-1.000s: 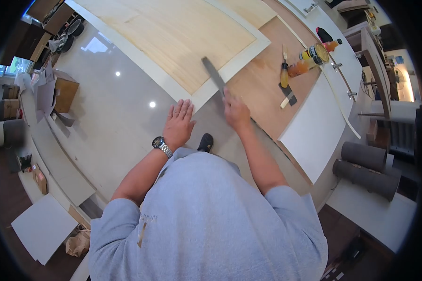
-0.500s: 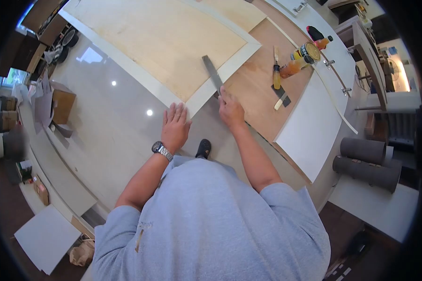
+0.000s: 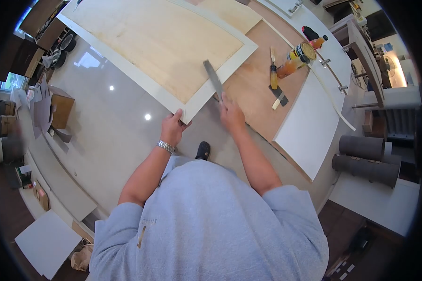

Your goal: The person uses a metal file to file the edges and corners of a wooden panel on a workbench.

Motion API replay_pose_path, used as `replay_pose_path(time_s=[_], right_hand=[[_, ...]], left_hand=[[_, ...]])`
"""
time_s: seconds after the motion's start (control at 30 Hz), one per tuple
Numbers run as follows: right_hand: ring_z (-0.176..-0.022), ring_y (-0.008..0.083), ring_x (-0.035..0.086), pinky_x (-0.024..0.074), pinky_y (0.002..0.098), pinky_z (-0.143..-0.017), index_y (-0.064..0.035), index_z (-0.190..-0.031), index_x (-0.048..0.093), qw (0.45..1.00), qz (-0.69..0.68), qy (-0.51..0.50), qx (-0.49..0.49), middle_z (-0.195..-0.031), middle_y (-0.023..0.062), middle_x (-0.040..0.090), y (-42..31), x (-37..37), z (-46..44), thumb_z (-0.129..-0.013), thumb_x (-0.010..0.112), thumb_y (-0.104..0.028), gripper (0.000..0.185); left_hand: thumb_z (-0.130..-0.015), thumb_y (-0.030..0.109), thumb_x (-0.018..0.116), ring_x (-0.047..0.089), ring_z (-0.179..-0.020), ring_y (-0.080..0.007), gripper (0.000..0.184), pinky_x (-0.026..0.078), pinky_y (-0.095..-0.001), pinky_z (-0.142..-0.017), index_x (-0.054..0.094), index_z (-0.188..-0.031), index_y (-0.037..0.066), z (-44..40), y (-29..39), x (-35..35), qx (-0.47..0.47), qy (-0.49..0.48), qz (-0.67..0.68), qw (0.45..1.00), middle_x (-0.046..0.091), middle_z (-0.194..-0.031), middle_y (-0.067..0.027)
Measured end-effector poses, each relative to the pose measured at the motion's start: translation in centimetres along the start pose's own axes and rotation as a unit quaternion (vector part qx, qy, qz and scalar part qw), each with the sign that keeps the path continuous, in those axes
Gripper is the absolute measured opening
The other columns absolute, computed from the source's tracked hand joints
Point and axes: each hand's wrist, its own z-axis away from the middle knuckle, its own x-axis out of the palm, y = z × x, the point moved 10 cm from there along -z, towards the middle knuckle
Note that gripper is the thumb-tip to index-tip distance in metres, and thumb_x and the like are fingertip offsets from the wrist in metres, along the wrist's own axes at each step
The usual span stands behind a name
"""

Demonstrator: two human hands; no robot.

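Arms [image 3: 145, 178] bent fwd, L hand [image 3: 172, 129] curled, thumb [image 3: 178, 114] atop; R hand [image 3: 233, 114] closed.

Left of the framed panel [image 3: 159, 47], we could pass a hand over the glossy floor [image 3: 103, 117]. Over its near right edge, a long flat tool [image 3: 212, 76] blocks us. Farther right, the amber bottle [image 3: 290, 67], round tin [image 3: 301, 50] and yellow-handled tool [image 3: 273, 75] obstruct; the bare near white board [image 3: 309, 136] offers passage.
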Motion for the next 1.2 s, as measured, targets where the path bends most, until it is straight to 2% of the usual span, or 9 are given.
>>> replay_pose_path(time_s=[0.13,0.2,0.3,0.47,0.67,0.77,0.87,1.07,1.2], right_hand=[[-0.074,0.0373,0.06,0.0505,0.0475,-0.067,-0.0221,-0.142,0.056,0.998,-0.003,-0.056,-0.025,-0.081,0.0168,0.053,0.0,-1.3,10.7,-0.097,0.061,-0.026,0.045],[-0.072,0.0372,0.06,0.0508,0.048,-0.067,-0.0221,-0.142,0.056,0.997,-0.016,-0.076,-0.018,-0.08,0.0161,0.052,0.0,-0.2,11.7,-0.097,0.06,-0.026,0.045],[-0.07,0.0372,0.06,0.0511,0.0483,-0.064,-0.0225,-0.143,0.054,0.994,0.052,-0.075,-0.06,-0.079,0.0149,0.052,-0.1,2.8,7.4,-0.098,0.058,-0.025,0.045],[-0.07,0.0357,0.061,0.0507,0.0479,-0.062,-0.023,-0.146,0.05,0.999,0.025,-0.006,-0.029,-0.078,0.0154,0.053,-0.5,1.8,1.6,-0.098,0.056,-0.025,0.048],[-0.071,0.0377,0.061,0.0501,0.0489,-0.062,-0.0206,-0.137,0.059,0.993,-0.008,-0.111,-0.023,-0.081,0.0166,0.056,-0.4,1.1,11.6,-0.098,0.057,-0.028,0.04],[-0.07,0.0362,0.06,0.0497,0.0481,-0.061,-0.0214,-0.138,0.06,0.995,0.049,-0.073,-0.055,-0.08,0.0151,0.054,-2.9,2.1,3.6,-0.096,0.06,-0.025,0.041],[-0.069,0.0359,0.06,0.0493,0.0489,-0.059,-0.0255,-0.14,0.057,0.998,0.004,-0.015,-0.057,-0.08,0.0138,0.053,-2.4,2.6,0.7,-0.096,0.061,-0.026,0.044],[-0.069,0.038,0.061,0.0502,0.0497,-0.06,-0.032,-0.14,0.056,0.989,-0.018,-0.141,-0.032,-0.08,0.0135,0.054,-1.1,1.1,13.1,-0.097,0.059,-0.029,0.043],[-0.07,0.037,0.062,0.0511,0.049,-0.06,-0.0322,-0.139,0.057,0.992,0.033,-0.101,-0.066,-0.081,0.0139,0.054,-3.1,3.4,5.7,-0.096,0.06,-0.029,0.043]], left_hand=[[-0.101,0.023,0.06,0.066,-0.104,-0.0253,0.035,0.057,-0.0448,-0.093,0.051,-0.118,-0.006,1.6,0.4,-1.3,-0.014,0.017,-0.005,1.0,0.063,-0.119,-0.0147],[-0.101,0.023,0.06,0.065,-0.105,-0.0254,0.036,0.056,-0.0452,-0.093,0.051,-0.12,-0.006,2.0,0.4,-2.4,-0.018,0.015,-0.01,1.0,0.062,-0.119,-0.0149],[-0.101,0.024,0.059,0.065,-0.106,-0.0252,0.037,0.056,-0.0452,-0.093,0.05,-0.122,-0.006,1.7,0.7,-2.7,-0.016,0.012,-0.024,1.0,0.063,-0.119,-0.0147],[-0.103,0.025,0.057,0.063,-0.111,-0.0256,0.037,0.054,-0.0476,-0.096,0.05,-0.126,-0.003,1.8,0.3,-2.7,-0.026,0.001,-0.044,0.999,0.062,-0.124,-0.0135],[-0.102,0.025,0.057,0.063,-0.111,-0.025,0.037,0.053,-0.0481,-0.097,0.05,-0.126,-0.002,2.1,0.3,-2.9,-0.03,-0.003,-0.036,0.999,0.062,-0.124,-0.0124],[-0.102,0.025,0.057,0.063,-0.111,-0.025,0.037,0.053,-0.048,-0.097,0.051,-0.127,-0.001,2.2,0.3,-2.3,-0.034,-0.01,-0.028,0.999,0.062,-0.124,-0.0118],[-0.103,0.025,0.057,0.064,-0.11,-0.0245,0.036,0.053,-0.0482,-0.098,0.051,-0.127,-0.001,2.2,1.0,-2.3,-0.035,-0.015,-0.044,0.998,0.063,-0.123,-0.0114],[-0.104,0.029,0.052,0.064,-0.11,-0.0249,0.037,0.052,-0.0493,-0.099,0.05,-0.128,0.0,2.8,-0.1,-3.1,-0.036,-0.007,-0.007,0.999,0.063,-0.121,-0.0126],[-0.106,0.034,0.046,0.062,-0.114,-0.027,0.041,0.049,-0.051,-0.102,0.049,-0.13,0.001,2.8,0.1,-2.9,-0.029,-0.015,0.021,0.999,0.061,-0.125,-0.0149]])
